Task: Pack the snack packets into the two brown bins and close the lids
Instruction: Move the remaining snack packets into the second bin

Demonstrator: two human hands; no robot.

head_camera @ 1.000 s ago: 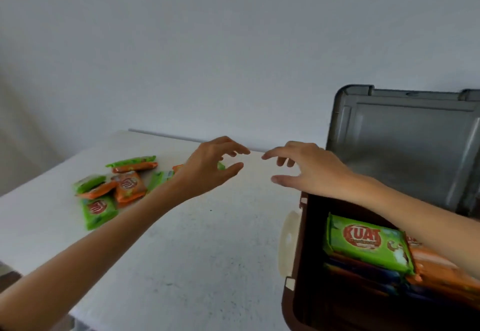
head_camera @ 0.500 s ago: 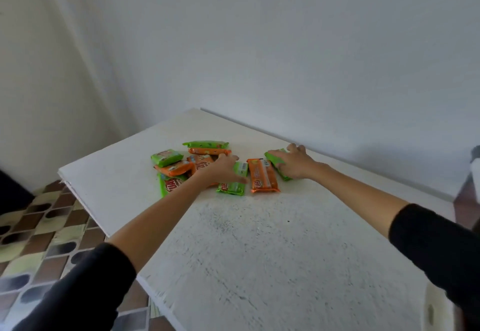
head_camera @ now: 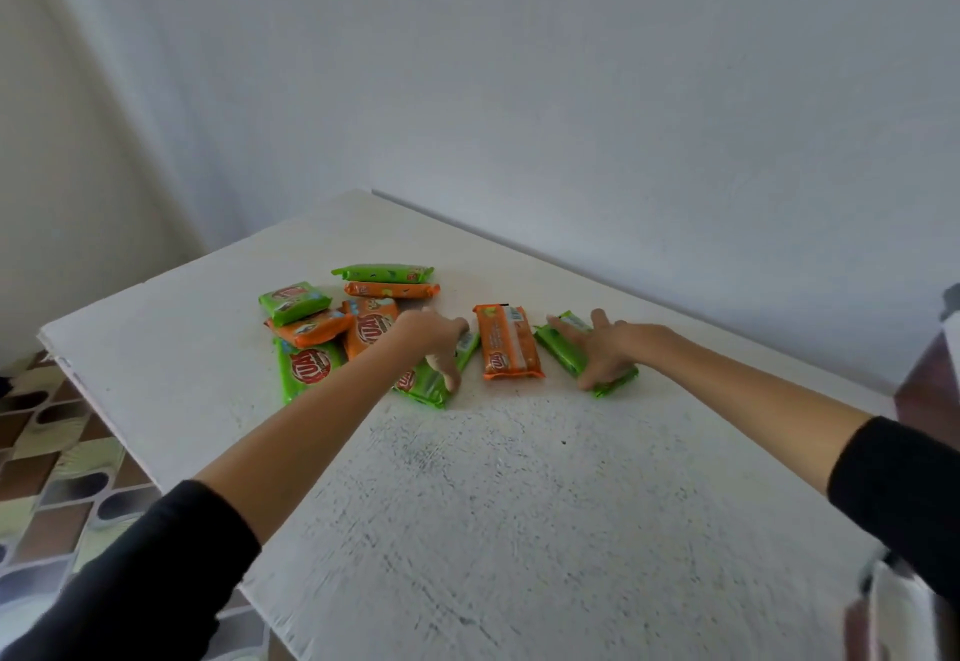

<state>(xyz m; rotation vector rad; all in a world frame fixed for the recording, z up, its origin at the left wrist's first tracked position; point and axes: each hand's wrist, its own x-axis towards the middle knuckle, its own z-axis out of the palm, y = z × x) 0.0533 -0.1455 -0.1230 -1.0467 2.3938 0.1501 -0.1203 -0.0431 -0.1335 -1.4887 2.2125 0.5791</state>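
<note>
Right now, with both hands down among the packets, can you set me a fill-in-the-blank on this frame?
The right hand rests on the far-right packet, which is ____.
The middle packet, lying between the two hands, is ____.
The sleeve behind the left hand is ____.
Missing words: green; orange; black.

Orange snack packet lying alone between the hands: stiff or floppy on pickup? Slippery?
The orange snack packet lies flat and keeps a blocky shape, so probably stiff and unlikely to roll. Its shiny wrapper may slip under a pinch. It looks thin, likely light; a push should slide it across the table.
</note>
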